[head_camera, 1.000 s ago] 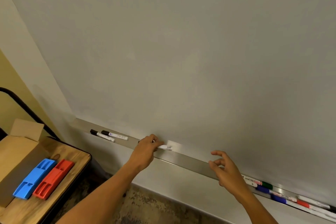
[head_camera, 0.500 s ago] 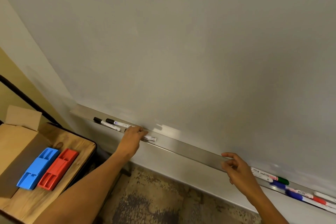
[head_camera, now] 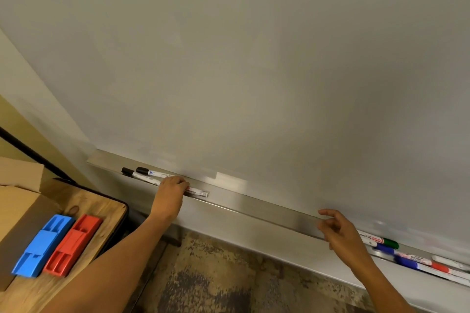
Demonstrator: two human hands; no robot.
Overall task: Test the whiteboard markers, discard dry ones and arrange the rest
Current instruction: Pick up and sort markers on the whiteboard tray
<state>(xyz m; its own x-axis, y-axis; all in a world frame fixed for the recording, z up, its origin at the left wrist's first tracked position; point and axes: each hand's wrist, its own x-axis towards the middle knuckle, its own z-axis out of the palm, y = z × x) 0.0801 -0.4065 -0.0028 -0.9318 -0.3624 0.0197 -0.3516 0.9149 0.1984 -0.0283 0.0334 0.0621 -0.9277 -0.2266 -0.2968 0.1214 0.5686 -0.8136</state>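
Metal tray (head_camera: pixel 267 208) under the whiteboard (head_camera: pixel 254 71) is carrying all markers. Left hand (head_camera: pixel 170 194) is curling over a white marker (head_camera: pixel 198 192), apparently setting it beside two black-capped markers (head_camera: pixel 145 175) at the tray's left end, likely the kept group. Right hand (head_camera: pixel 340 232) is hovering loose-fingered and empty by the tray edge, near mixed green, blue and red markers (head_camera: pixel 407 256), probably untested. Barrel print is showing but unreadable. Blue and red holders (head_camera: pixel 56 244) and a cardboard box (head_camera: pixel 17 201) are sitting on the table (head_camera: pixel 112 211).
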